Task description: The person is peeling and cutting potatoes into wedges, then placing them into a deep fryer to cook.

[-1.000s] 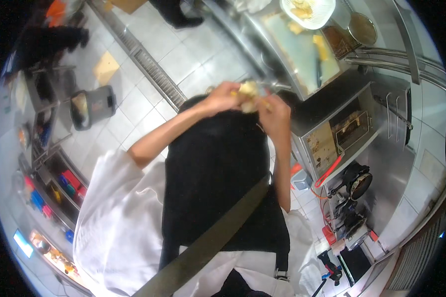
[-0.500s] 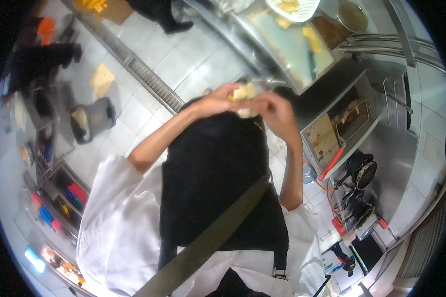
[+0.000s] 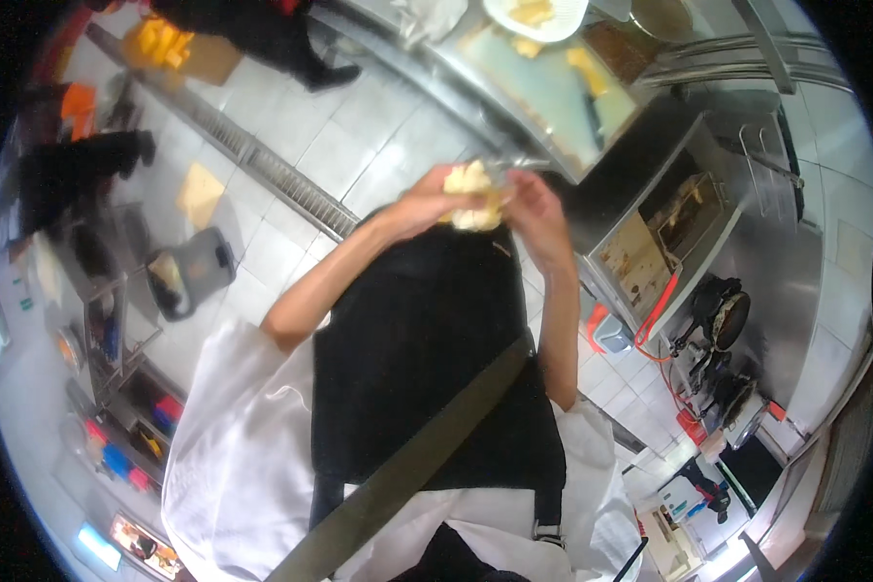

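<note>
In front of my black apron, I hold a lumpy, pale yellow piece of food whose kind I cannot make out. My left hand is closed around its left side, with the thumb across the front. My right hand is at its right side, fingers curled and pinched together at its edge. Blur hides what, if anything, is between those fingertips. Beyond my hands is a pale cutting board with a knife and yellow food pieces on it.
A white basket with yellow pieces stands beyond the board. At right is a steel counter unit holding a wire basket; pans sit nearby. A grey bin, a floor drain and another person's dark shoe are at left.
The pale yellow food has turned and shows more of its face. My right hand has drawn slightly back from across it to its right side. The view has shifted a little.
</note>
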A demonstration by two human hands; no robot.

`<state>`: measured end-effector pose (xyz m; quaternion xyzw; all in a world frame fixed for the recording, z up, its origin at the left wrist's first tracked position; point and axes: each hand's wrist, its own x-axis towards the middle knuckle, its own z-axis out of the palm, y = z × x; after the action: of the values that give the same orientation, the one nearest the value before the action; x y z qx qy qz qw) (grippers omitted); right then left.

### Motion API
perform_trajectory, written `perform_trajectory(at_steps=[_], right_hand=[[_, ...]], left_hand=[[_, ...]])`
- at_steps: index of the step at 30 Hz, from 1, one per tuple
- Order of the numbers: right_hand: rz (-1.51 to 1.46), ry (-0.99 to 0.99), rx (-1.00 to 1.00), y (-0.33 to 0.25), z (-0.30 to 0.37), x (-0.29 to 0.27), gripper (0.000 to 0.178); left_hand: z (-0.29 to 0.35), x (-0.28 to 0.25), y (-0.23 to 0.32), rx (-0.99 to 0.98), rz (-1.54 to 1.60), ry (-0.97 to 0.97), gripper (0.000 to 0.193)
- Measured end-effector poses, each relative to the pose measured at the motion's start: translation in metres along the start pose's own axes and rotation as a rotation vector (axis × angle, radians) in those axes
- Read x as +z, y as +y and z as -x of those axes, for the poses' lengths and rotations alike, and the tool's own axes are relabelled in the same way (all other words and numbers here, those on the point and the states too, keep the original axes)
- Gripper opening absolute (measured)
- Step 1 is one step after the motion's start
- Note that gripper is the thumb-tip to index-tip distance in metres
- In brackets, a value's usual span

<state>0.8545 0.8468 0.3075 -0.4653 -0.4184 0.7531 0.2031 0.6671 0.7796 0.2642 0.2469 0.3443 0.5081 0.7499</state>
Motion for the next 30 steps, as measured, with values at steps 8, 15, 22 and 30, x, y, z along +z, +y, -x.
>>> perform_trajectory(at_steps=[8,15,22,30], right_hand=[[-0.211,0.231,-0.072,-0.048,-0.130,-0.095,0.027],[1.287,0.481,-0.636,-0.063,-0.287,-0.203,0.038],[1.217,0.570,-0.657,-0.083,-0.303,-0.162,0.017],[0.756,0.770,-0.774,-0.168,-0.180,-0.115,0.021]], left_hand=[[-0.005,-0.047,0.004,-0.105,0.382,0.314,0.033],[0.015,-0.062,0.017,-0.108,-0.274,0.631,0.043],[0.020,-0.068,0.021,-0.034,0.190,0.679,0.039],[-0.024,-0.061,0.032,-0.024,0.027,0.662,0.035]])
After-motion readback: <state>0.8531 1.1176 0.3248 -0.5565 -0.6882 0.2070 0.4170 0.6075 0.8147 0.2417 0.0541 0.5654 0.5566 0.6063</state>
